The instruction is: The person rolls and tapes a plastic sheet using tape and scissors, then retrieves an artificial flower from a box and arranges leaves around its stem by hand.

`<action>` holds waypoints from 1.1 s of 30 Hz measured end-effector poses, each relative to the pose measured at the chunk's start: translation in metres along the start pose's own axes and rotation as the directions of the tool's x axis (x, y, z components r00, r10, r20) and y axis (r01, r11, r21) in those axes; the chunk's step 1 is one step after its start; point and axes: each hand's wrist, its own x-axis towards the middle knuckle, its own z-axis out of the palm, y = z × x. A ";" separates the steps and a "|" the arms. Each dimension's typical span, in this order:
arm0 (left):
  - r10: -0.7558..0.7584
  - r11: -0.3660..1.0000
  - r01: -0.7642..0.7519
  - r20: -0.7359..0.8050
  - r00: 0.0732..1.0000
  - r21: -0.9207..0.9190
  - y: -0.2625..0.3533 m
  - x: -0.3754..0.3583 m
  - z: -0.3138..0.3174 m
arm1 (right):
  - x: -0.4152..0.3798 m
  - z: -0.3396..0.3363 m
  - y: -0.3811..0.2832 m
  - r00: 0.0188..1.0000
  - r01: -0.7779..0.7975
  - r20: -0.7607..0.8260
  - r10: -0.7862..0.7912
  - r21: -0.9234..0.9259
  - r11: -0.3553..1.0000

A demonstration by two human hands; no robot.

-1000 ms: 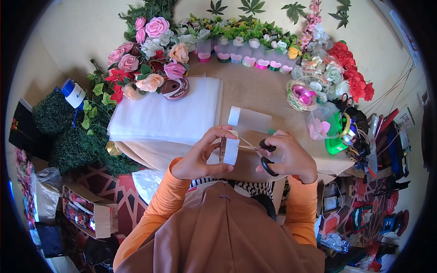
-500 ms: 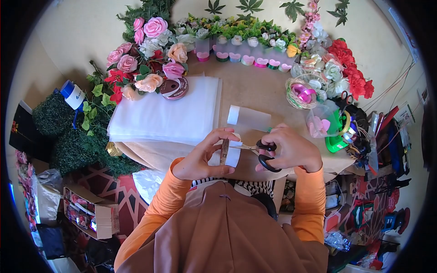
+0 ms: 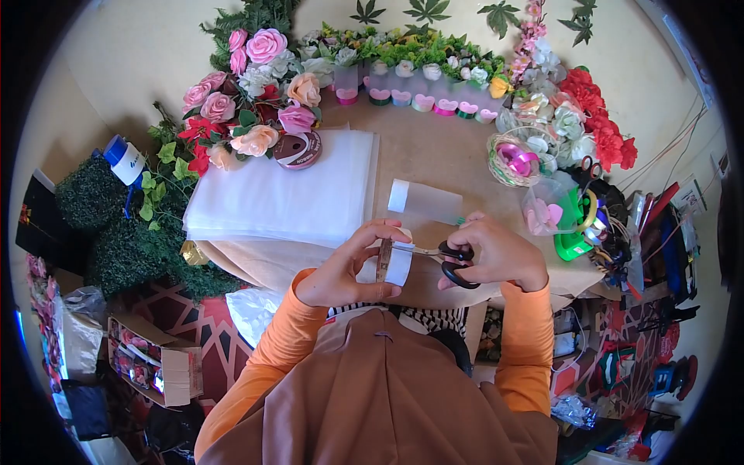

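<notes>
My left hand [image 3: 350, 267] is closed around a white roll [image 3: 398, 265] with a brown printed edge, thumb below and fingers above. Black-handled scissors [image 3: 459, 274] are in my right hand [image 3: 500, 252], with fingers through the handle loops. Their blades point left and reach the upper part of the white roll, close to my left fingertips. Just beyond both hands, a translucent cylinder [image 3: 434, 203] with a white band at one end lies on the brown-covered table [image 3: 418, 147].
Translucent sheets [image 3: 283, 194] lie stacked at left, with a brown ribbon spool [image 3: 297, 150] on top. Small pots with pink hearts [image 3: 422, 102] line the back. Artificial roses [image 3: 265, 46] stand back left. A wicker basket [image 3: 513, 159] and green holder [image 3: 573, 242] are at right.
The scissor handles have come closer together and the blades have narrowed at the white roll. My left hand keeps its grip in nearly the same place.
</notes>
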 end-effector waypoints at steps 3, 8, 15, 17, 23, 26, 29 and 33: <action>0.008 1.000 -0.008 0.000 1.000 0.000 -0.001 0.000 0.000 | -0.001 0.001 0.003 1.000 0.016 -0.024 -0.016 -0.021 1.000; 0.003 1.000 -0.003 0.004 1.000 -0.012 -0.001 -0.001 -0.001 | -0.002 0.000 -0.001 0.998 0.010 -0.056 -0.012 -0.044 0.999; 0.016 1.000 -0.016 -0.035 0.999 -0.008 -0.003 -0.002 -0.003 | -0.003 0.003 -0.005 0.996 -0.003 -0.087 -0.002 -0.053 0.999; 0.020 0.999 -0.016 -0.071 0.997 0.048 -0.002 -0.002 -0.006 | -0.004 0.008 -0.010 0.987 0.029 -0.154 -0.037 -0.052 0.998; 0.107 0.918 0.037 -0.336 0.936 0.396 0.007 -0.007 -0.027 | -0.005 0.016 -0.006 0.894 -0.012 -0.443 -0.070 -0.180 0.984; 0.309 0.714 0.166 -0.519 0.797 0.680 -0.001 -0.010 -0.051 | -0.006 0.018 -0.005 0.885 -0.100 -0.465 -0.006 -0.203 0.974; 0.432 0.543 0.319 -0.584 0.687 0.777 -0.010 -0.015 -0.067 | -0.008 0.023 -0.007 0.883 -0.056 -0.469 -0.007 -0.120 0.991; 0.464 0.442 0.416 -0.600 0.652 0.794 -0.017 -0.017 -0.074 | -0.006 0.033 -0.006 0.853 0.012 -0.521 0.036 0.088 0.996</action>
